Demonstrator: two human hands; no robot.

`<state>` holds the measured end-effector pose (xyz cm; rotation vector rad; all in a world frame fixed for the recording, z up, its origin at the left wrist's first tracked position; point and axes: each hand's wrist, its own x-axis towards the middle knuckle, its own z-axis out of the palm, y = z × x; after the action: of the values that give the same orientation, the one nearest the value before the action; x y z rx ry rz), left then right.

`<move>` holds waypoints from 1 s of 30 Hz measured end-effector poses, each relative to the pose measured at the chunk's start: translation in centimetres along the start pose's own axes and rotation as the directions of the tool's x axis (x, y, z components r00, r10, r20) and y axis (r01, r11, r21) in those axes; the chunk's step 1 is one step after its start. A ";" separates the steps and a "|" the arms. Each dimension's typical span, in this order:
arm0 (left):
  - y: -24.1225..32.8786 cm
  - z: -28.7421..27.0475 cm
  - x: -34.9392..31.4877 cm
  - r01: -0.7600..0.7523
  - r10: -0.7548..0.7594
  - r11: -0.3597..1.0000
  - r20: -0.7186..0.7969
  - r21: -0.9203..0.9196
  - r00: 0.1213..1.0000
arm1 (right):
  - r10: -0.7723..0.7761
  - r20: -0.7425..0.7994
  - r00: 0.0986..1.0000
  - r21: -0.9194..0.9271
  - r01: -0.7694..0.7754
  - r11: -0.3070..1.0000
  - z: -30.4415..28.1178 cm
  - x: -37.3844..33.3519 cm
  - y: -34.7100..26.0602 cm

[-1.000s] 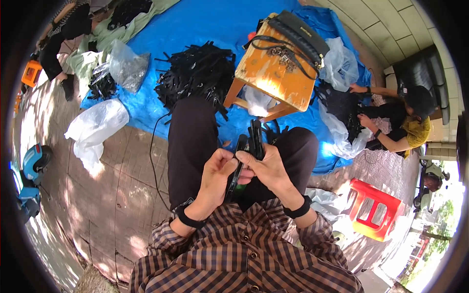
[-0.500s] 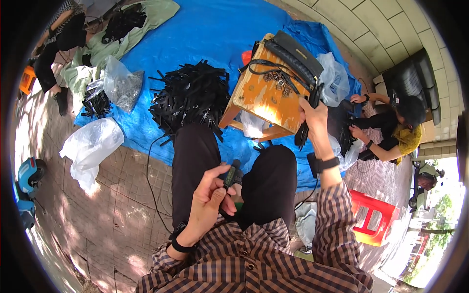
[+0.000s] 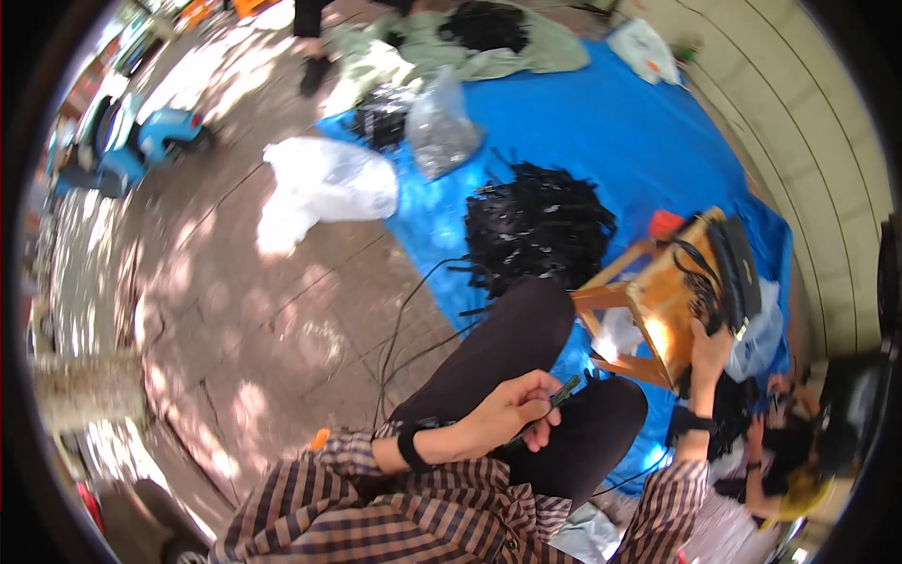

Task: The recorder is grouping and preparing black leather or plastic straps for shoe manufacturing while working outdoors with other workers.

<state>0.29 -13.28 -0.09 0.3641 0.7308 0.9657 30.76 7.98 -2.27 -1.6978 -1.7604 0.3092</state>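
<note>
My left hand is above my lap, its fingers closed on a short, narrow dark piece with a greenish sheen. Stretched out to the right, my right hand is at the near edge of the wooden stool, close to a black handbag. Its fingers are blurred and partly hidden, so I cannot make out what they hold. Small dark metal pieces lie on the stool top beside the bag's strap. Beyond my knees is a large heap of black straps.
A blue tarp spreads under the heap and stool. White plastic bag and clear bag of small grey pieces lie at the left. Black cables run past my knee. A co-worker in yellow sits at right. A blue scooter stands far left.
My view has swung to the left, so the scene sits further right. My right hand has come to the stool's edge; the black straps beside it no longer show clearly. My left hand keeps its piece.
</note>
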 end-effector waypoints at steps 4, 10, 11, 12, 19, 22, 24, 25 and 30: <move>0.2 -0.9 0.1 -0.108 0.105 0.988 -0.030 -0.112 0.994 | 0.342 0.360 0.868 0.604 -0.497 0.623 -3.6 -4.3 -10.6; 2.3 -1.9 -1.1 -0.216 0.196 0.971 -0.173 -0.103 0.965 | 0.122 0.628 0.769 0.582 -0.568 0.582 -1.6 -13.0 -20.4; 2.3 -2.2 -1.5 -0.222 0.205 0.970 -0.160 -0.097 0.966 | 0.124 0.642 0.756 0.617 -0.606 0.502 -0.9 -14.2 -20.8; 1.9 -2.2 -1.8 -0.228 0.209 0.968 -0.160 -0.106 0.965 | 0.092 0.623 0.777 0.644 -0.576 0.503 -0.5 -15.2 -21.6; -0.4 -2.6 -3.6 -0.270 0.271 0.961 -0.011 0.055 0.963 | 0.254 0.477 0.842 0.608 -0.524 0.596 2.8 -19.3 -23.4; 1.8 -6.7 -6.0 -0.315 0.349 0.927 -0.156 0.205 0.924 | 0.283 0.578 0.766 0.653 -0.642 0.402 2.7 -19.6 -21.3; 3.7 -13.4 -6.7 -0.442 0.653 0.735 -0.364 0.514 0.664 | 0.243 0.629 0.738 0.654 -0.672 0.349 2.2 -20.0 -21.3; 5.0 -19.0 -6.6 -0.272 0.888 0.396 -0.291 0.877 0.356 | 0.207 0.654 0.728 0.658 -0.682 0.320 1.9 -20.4 -21.3; 14.8 -32.6 -7.6 0.363 0.973 0.229 -0.207 0.903 -0.099 | 0.222 0.686 0.693 0.606 -0.713 0.352 1.8 -21.8 -20.5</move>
<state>-34.41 -12.91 -11.54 1.0624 2.8789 1.4139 11.99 -14.95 2.10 -1.3325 -0.9231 1.7532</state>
